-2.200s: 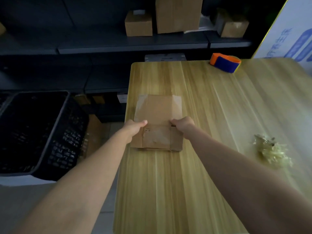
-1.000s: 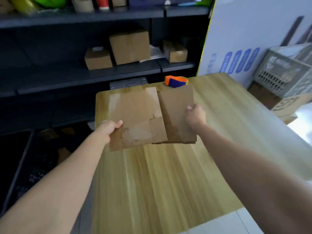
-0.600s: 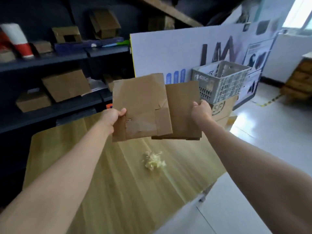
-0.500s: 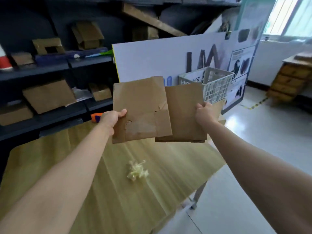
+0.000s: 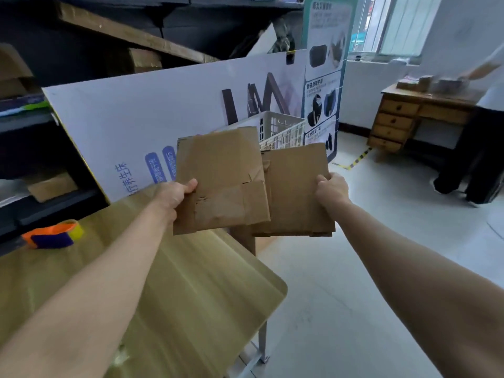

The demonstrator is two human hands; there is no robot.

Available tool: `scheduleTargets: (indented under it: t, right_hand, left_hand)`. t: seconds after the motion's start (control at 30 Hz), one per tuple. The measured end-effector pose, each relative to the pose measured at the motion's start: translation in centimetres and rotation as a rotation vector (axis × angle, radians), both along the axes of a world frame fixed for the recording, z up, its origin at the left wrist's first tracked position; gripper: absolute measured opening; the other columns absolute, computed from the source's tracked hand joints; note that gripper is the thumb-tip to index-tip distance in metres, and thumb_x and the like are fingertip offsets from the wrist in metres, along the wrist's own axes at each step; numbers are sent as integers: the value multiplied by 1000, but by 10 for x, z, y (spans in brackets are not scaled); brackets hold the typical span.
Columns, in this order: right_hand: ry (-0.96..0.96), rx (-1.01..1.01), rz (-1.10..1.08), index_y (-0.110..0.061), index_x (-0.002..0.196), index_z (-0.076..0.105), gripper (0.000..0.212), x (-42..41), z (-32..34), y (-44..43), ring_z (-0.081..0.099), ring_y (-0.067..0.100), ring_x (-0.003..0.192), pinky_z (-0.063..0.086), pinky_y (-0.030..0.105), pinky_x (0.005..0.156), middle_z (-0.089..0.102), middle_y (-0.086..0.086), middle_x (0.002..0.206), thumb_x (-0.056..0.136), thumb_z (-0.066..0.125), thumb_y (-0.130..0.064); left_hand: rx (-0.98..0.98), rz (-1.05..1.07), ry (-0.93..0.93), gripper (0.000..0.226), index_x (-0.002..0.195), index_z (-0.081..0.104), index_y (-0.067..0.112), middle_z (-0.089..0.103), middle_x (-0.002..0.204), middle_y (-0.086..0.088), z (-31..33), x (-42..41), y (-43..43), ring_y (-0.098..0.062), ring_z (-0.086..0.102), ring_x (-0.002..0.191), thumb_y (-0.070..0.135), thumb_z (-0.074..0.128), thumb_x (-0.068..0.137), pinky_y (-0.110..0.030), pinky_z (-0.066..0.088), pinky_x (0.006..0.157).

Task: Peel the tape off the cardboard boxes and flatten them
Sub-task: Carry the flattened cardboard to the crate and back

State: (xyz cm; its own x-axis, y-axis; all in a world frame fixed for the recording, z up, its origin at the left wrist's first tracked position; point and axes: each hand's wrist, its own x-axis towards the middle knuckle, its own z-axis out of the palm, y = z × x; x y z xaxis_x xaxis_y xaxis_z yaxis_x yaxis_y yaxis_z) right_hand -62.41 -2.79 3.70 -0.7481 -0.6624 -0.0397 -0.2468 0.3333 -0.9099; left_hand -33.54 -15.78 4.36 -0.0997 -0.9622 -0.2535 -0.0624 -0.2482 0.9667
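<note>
A large white printed board [image 5: 163,113] is seen propped upright behind the wooden table [image 5: 204,296], whose rounded corner juts toward the pale floor. Flattened cardboard [image 5: 218,173] is held up in the air, clear of the table top, above the table's edge by the board. It shows as two overlapping brown panels, the left one in front (whether the panels are joined cannot be told), and the right panel [image 5: 297,192] reaches out past the table's edge over the floor. A smoother, paler patch is visible on the lower part of the front panel. A wooden desk with drawers [image 5: 398,121] is placed against the far wall, well apart from the table. A white slatted crate [image 5: 278,126] is partly hidden behind the top of the cardboard. The left hand [image 5: 174,196] is clamped on the left edge of the front panel, thumb laid across its face. The right hand [image 5: 331,186] is curled round the right edge of the rear panel. An orange and blue tape dispenser [image 5: 51,236] is set near the table's edge next to the dark shelving [image 5: 27,159].
</note>
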Motion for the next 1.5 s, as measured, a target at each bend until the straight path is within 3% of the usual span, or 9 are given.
scheduleTargets:
  t: [0.1, 0.23, 0.4, 0.6, 0.8, 0.97, 1.1, 1.3, 1.5]
  right_hand:
    - [38, -3, -9, -2, 127, 53, 33, -47, 1, -34, 56, 26, 102, 42, 29, 81, 60, 13, 120, 98, 42, -12]
    - [72, 20, -23, 0, 124, 54, 31, -107, 6, -83, 56, 26, 98, 42, 29, 78, 59, 12, 110, 98, 43, -14]
    - [76, 50, 0, 1, 126, 53, 32, -178, 5, -140, 56, 28, 103, 41, 29, 79, 59, 15, 120, 98, 43, -13]
    - [75, 76, 127, -1, 127, 53, 35, -260, -6, -226, 56, 33, 110, 47, 40, 95, 58, 16, 122, 98, 43, -18]
    - [14, 49, 287, -7, 127, 52, 33, -340, -10, -307, 53, 23, 93, 43, 32, 80, 58, 8, 109, 101, 41, -24]
    - [-9, 76, 411, -9, 123, 54, 31, -373, -17, -369, 54, 24, 95, 45, 34, 83, 59, 6, 109, 99, 42, -25]
    - [-36, 100, 495, -8, 116, 55, 29, -388, -27, -428, 56, 28, 100, 48, 42, 92, 60, 11, 110, 97, 42, -25]
    - [-25, 114, 562, -6, 112, 58, 30, -409, -35, -520, 58, 30, 100, 48, 42, 92, 62, 12, 105, 96, 45, -26]
    - [-90, 127, 653, -3, 109, 61, 29, -427, -36, -604, 54, 24, 84, 43, 31, 75, 62, 13, 98, 96, 47, -25]
  left_hand:
    - [1, -10, 50, 9, 86, 62, 11, 67, 92, -8, -10, -43, -38, -23, 64, 77, 15, 70, 84, -38, 54, 75]
    - [42, -26, 52, 29, 103, 65, 6, 69, 106, -11, -17, -99, -85, -29, 65, 99, 21, 75, 79, -52, 50, 92]
    - [50, -19, 15, 26, 101, 64, 9, 68, 105, -10, -8, -169, -132, -31, 63, 101, 24, 73, 81, -51, 47, 96]
    - [38, 77, -17, 34, 108, 64, 9, 67, 110, -10, -13, -244, -184, -32, 61, 104, 27, 74, 80, -50, 44, 99]
    - [64, 247, -35, 33, 108, 66, 12, 68, 111, -9, -27, -310, -211, -29, 62, 104, 26, 74, 80, -49, 45, 99]
    - [99, 351, -60, 34, 110, 65, 10, 68, 111, -11, -30, -339, -241, -31, 62, 104, 25, 74, 80, -50, 45, 99]
    - [110, 401, -68, 15, 93, 63, 12, 67, 97, -8, -37, -371, -278, -26, 63, 88, 22, 71, 84, -41, 49, 88]
    - [133, 432, -47, 24, 102, 64, 12, 68, 107, -11, -55, -417, -356, -30, 62, 101, 24, 72, 83, -49, 47, 96]
    - [221, 463, -71, 42, 116, 60, 3, 66, 110, -14, -63, -462, -423, -32, 62, 101, 24, 73, 82, -49, 47, 95]
